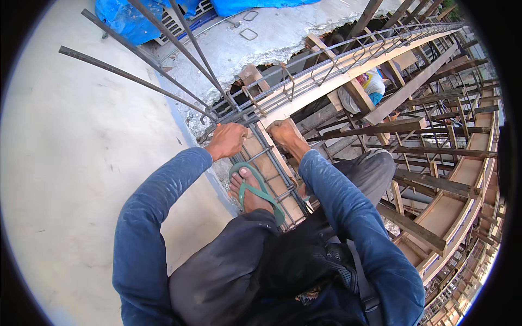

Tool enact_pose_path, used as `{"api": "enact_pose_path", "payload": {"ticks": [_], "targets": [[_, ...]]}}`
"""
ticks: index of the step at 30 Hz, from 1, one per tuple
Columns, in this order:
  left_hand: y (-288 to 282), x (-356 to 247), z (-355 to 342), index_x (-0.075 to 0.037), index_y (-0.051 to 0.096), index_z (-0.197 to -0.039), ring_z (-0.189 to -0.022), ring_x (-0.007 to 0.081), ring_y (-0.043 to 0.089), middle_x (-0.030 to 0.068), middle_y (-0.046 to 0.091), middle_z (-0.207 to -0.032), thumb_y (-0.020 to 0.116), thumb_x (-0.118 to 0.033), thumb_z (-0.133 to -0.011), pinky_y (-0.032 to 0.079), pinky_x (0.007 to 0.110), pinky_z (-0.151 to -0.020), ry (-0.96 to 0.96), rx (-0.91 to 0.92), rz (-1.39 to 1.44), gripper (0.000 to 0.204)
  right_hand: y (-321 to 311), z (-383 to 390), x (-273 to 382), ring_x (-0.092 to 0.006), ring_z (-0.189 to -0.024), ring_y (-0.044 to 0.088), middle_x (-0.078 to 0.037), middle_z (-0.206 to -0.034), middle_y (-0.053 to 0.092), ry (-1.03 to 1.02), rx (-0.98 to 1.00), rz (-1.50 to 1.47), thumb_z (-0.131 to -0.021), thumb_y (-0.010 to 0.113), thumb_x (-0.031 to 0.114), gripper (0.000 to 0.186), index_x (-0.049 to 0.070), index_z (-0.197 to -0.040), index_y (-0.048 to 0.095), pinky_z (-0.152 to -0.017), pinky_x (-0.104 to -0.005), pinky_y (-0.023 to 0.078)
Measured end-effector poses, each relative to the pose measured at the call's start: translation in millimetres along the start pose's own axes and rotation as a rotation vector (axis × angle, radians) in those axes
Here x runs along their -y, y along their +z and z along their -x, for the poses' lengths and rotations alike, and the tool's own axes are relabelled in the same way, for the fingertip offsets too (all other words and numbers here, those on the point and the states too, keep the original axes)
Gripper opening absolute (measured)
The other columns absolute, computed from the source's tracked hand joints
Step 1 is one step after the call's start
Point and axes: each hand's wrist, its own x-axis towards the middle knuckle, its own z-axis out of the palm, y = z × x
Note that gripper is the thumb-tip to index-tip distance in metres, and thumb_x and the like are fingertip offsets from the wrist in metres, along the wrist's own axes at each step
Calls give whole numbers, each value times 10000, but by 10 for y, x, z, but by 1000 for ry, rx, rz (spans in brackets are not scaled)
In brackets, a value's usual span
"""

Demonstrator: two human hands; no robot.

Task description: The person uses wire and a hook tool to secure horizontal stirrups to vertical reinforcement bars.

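My left hand (227, 140) is closed with its fingers curled down, beside the joint where several steel bars cross. Whatever it grips is hidden under the fingers. Just to the right, my right hand (285, 137) is bent into a fist at the edge of a pale wooden board (278, 110), and its contents cannot be made out. Between the hands runs a rebar cage (265, 142) of long bars and cross ties, set in a narrow wooden form (261, 157). My foot in a green flip-flop (279, 213) rests on the cage just below the hands.
Upright steel rods (133, 52) lean up at the far left, beside a pale wall (81, 152). A second cage (331, 68) curves off to the far right. Wooden scaffolding (429, 185) drops away on the right, with another person (365, 89) among the timbers. Blue tarpaulin (128, 22) lies behind.
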Motion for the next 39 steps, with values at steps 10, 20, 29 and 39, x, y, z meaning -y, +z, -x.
{"api": "enact_pose_path", "payload": {"ticks": [10, 20, 29, 39], "targets": [[-14, -158, -647, -31, 692, -878, -884, 411, 643, 213, 672, -867, 632, -199, -871, 484, 487, -766, -50, 61, 186, 178, 233, 25, -90, -184, -638, 610, -134, -673, 660, -127, -154, 104, -783, 645, 114, 156, -23, -806, 716, -583, -362, 469], [241, -315, -987, -23, 713, -842, -933, 431, 640, 248, 674, -925, 613, -100, -744, 505, 501, -809, -67, -24, 153, 160, 264, 247, 53, -456, -788, 674, -312, -757, 641, -336, -247, 175, -793, 691, 198, 286, -82, -743, 665, -639, -492, 503], [176, -479, -468, -65, 664, -1107, -954, 400, 647, 207, 686, -926, 643, -130, -833, 499, 492, -836, -63, -205, 283, 282, 216, 191, -101, -442, -796, 674, -265, -780, 671, -421, -182, 269, -797, 692, 190, 217, -5, -891, 700, -648, -470, 504], [483, -173, 669, -8, 660, -1140, -981, 379, 665, 225, 697, -983, 590, -221, -921, 501, 427, -861, -360, -67, 703, 314, 240, -58, -253, -265, -620, 617, -157, -661, 660, -93, -129, 114, -901, 652, 414, 462, -17, -742, 707, -622, -410, 467]]}}
